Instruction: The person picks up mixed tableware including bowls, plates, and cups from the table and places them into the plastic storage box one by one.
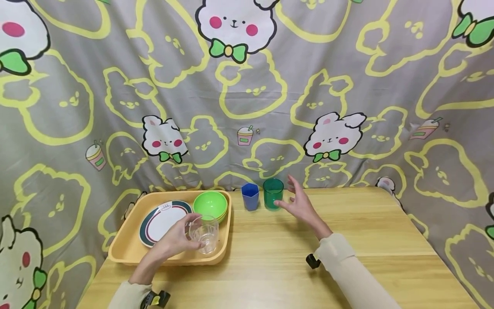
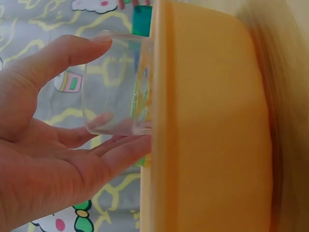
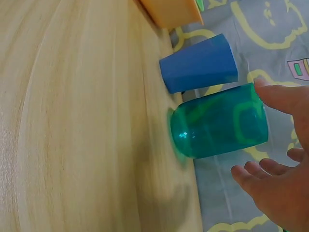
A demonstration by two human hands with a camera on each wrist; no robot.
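My left hand (image 1: 174, 238) grips a clear cup (image 1: 205, 237) by its sides, thumb on one side and fingers on the other. The cup is at the right part of the orange-yellow tray (image 1: 122, 240); whether it touches the tray floor I cannot tell. My right hand (image 1: 302, 208) is beside a transparent green cup (image 1: 273, 198) that stands upright at the table's back edge. In the right wrist view, the thumb (image 3: 277, 96) is at the green cup's rim, contact unclear, and the other fingers are spread apart from it.
A blue cup (image 1: 250, 198) with an angular rim stands just left of the green one. Inside the tray are a white plate (image 1: 164, 223) with a dark green border and stacked green bowls (image 1: 210, 203). A patterned curtain (image 1: 266, 98) hangs behind the wooden table (image 1: 278, 266).
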